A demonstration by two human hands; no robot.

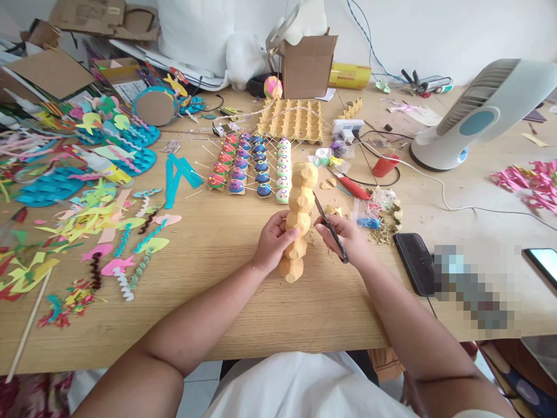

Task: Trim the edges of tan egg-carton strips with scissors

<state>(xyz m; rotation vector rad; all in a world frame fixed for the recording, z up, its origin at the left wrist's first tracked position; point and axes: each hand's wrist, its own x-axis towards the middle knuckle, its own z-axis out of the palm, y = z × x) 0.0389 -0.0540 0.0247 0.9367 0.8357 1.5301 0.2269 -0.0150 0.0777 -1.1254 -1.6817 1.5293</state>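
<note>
The left hand (273,242) grips a strip of egg-carton cups (297,220), fingers wrapped round its middle, holding it upright over the worktop (226,232) near the front edge. The right hand (346,235) is closed on the handles of scissors (331,227), whose blades point up and left, tips right beside the strip's right side. Both forearms reach in from the front edge.

Carton scraps (385,223) and a small plastic bag lie just right of the right hand. A dark phone (416,262) lies further right, near the front edge, with a second phone (543,262) at the right edge. Behind the strip stand rows of painted cups (249,165) stuck with thin sticks, and behind them an empty egg tray (290,119) and a cardboard box (308,65) towards the back edge. A white fan (476,116) sits at the back right, its cord trailing across the worktop. Coloured paper cut-outs (87,220) cover the left side; pink paper shreds (528,180) lie by the right edge.
</note>
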